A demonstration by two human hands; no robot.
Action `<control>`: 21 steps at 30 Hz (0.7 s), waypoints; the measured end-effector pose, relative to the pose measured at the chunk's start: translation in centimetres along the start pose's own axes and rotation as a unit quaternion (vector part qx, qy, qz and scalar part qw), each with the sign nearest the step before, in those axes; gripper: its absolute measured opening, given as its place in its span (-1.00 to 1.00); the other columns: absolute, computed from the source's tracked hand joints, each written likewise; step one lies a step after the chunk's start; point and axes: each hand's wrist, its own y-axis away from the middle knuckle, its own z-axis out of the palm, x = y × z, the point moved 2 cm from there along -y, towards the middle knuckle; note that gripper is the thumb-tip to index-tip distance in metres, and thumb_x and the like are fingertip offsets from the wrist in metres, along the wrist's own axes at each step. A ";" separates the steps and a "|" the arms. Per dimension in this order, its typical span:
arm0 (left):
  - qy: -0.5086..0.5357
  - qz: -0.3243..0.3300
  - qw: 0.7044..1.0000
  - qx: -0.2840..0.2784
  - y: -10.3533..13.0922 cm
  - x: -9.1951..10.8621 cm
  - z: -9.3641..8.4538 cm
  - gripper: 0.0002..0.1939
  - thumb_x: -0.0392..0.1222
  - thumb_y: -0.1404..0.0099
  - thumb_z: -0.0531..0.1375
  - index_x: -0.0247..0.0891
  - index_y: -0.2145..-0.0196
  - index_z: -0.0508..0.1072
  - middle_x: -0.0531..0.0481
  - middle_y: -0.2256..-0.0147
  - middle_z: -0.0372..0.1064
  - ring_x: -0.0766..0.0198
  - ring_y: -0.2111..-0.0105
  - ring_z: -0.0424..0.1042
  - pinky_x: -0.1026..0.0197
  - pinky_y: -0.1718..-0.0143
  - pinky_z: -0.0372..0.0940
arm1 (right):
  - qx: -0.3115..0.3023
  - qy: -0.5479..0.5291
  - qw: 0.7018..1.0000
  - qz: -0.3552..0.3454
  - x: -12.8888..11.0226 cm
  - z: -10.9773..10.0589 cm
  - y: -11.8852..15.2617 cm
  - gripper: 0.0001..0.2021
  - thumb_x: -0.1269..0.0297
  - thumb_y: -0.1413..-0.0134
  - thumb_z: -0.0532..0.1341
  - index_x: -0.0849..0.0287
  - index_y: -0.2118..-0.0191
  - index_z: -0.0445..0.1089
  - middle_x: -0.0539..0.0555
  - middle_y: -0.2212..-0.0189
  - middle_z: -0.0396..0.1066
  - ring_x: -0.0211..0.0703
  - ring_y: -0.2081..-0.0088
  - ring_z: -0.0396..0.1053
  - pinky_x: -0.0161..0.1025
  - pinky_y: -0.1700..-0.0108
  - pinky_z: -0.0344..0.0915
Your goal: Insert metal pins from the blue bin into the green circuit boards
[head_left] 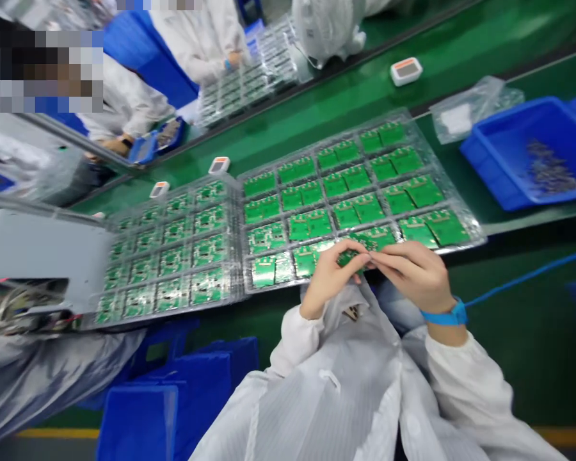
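Observation:
My left hand (335, 272) is closed on a green circuit board (347, 257), held over the front edge of a clear plastic tray (292, 282). My right hand (415, 272) comes in from the right, its thumb and fingertips pinched together at the board's edge. Whatever lies between those fingertips is too small to make out. Rows of green circuit boards (355, 209) fill the tray's compartments. A blue wrist strap (445, 314) with a blue cord circles my right wrist.
On the left is a second tray (240, 282) of boards with mounted parts. A blue bin (502, 173) of small metal parts stands at the right, near a plastic bag (480, 109). White devices (406, 70) sit on the green bench. Co-workers in white sleeves (196, 38) work opposite.

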 end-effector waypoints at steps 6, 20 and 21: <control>-0.022 0.021 1.000 -0.003 0.1 0.7 0.0 -0.56 0.23 -0.33 0.50 -0.23 0.25 0.61 0.01 0.29 0.56 0.34 0.46 0.55 0.34 0.55 0.45 | 0.009 -0.014 1.000 0.013 0.0 0.3 0.1 -0.76 0.46 -0.35 0.44 0.01 -0.04 0.63 0.08 0.22 0.67 -0.08 0.25 0.61 -0.11 0.21 0.52; -0.092 0.073 0.990 0.079 0.9 0.7 0.1 -0.57 0.25 -0.40 0.44 -0.20 0.25 0.61 0.01 0.30 0.58 0.30 0.44 0.57 0.29 0.49 0.50 | 0.053 -0.111 0.983 0.139 -1.5 1.2 -0.5 -0.88 0.45 -0.34 0.37 0.05 0.17 0.54 0.05 0.28 0.59 -0.09 0.24 0.58 -0.13 0.22 0.54; -0.106 0.088 0.986 0.091 0.9 0.8 0.2 -0.58 0.25 -0.43 0.42 -0.20 0.24 0.61 -0.01 0.28 0.59 0.27 0.39 0.59 0.26 0.41 0.54 | 0.057 -0.118 0.978 0.163 -1.6 1.3 -0.5 -0.89 0.44 -0.33 0.37 0.06 0.20 0.52 0.04 0.30 0.56 -0.11 0.28 0.55 -0.14 0.26 0.52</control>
